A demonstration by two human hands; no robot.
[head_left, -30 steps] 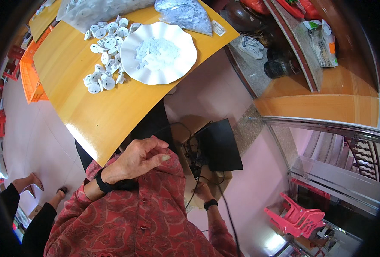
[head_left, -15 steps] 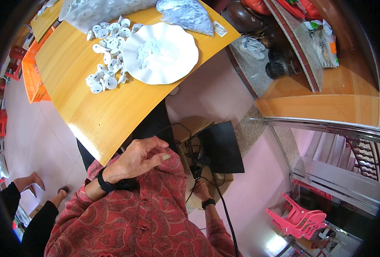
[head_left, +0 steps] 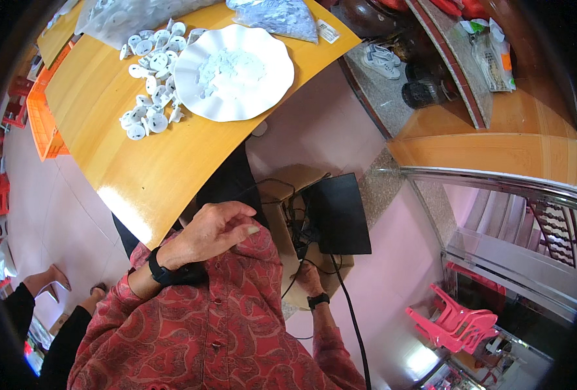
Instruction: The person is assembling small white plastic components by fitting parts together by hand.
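Note:
My left hand (head_left: pixel 213 231) hovers before my red patterned shirt, near the table's close edge. Its thumb stands apart from the bent fingers, and nothing shows between them. Low on the right, my right hand (head_left: pixel 310 281) reaches to the cardboard box (head_left: pixel 332 281), beside black cables (head_left: pixel 292 224) and a flat black panel (head_left: pixel 338 214). Its fingertips are hidden, so any hold on a cable cannot be made out. On the wooden table (head_left: pixel 126 162) stands a white wavy-rimmed plate (head_left: pixel 272 84) with small pale pieces (head_left: pixel 230 68). White round plastic parts (head_left: pixel 156 62) lie loosely heaped to its left.
A large clear bag of white parts (head_left: pixel 132 16) and a smaller bag (head_left: pixel 275 16) lie at the table's far side. An orange crate (head_left: pixel 44 123) stands left of it. Pink plastic chairs (head_left: pixel 454 318) are at right; another person's feet (head_left: pixel 57 278) show at left.
The view has shifted slightly, so the table and plate sit higher and further left. My right hand has shifted slightly up and right at the box; my left hand keeps nearly the same pose.

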